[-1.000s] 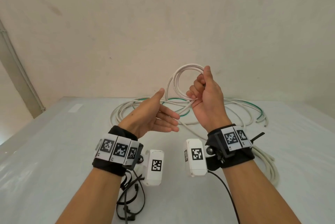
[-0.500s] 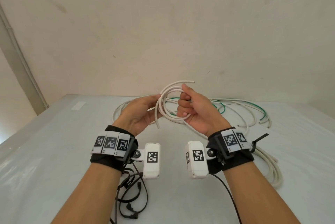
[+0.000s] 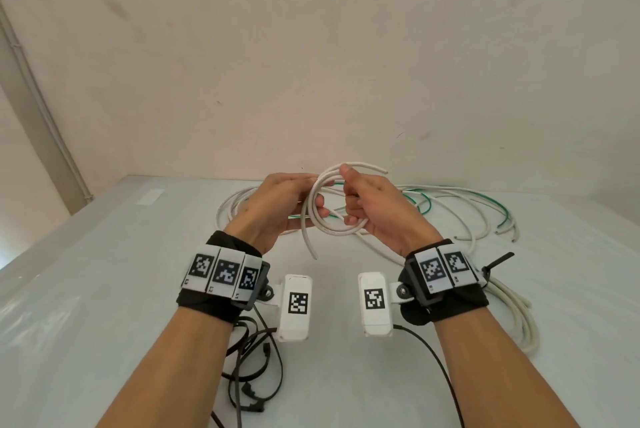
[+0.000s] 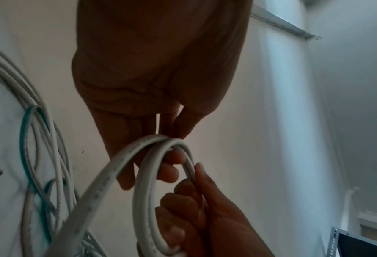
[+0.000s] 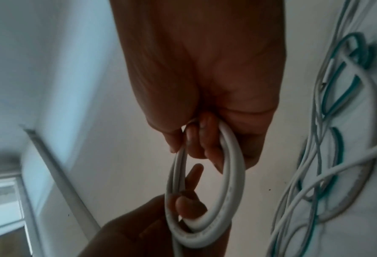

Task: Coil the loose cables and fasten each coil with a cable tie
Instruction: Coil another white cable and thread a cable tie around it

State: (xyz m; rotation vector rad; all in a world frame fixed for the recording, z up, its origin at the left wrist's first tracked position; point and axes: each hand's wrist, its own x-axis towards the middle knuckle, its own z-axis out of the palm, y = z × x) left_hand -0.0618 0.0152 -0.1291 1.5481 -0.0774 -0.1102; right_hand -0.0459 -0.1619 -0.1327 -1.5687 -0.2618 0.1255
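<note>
Both hands grip the white coil [image 3: 329,216], left hand [image 3: 277,205] and right hand [image 3: 374,209] curled on opposite sides; keep loops stacked evenly, tucking the loose end before tying.

No legible text

Only black-and-white coded squares are seen on the wrist bands [image 3: 221,271] and camera housings [image 3: 297,303]; faint print on the white cable [image 4: 99,187] cannot be read.
</note>
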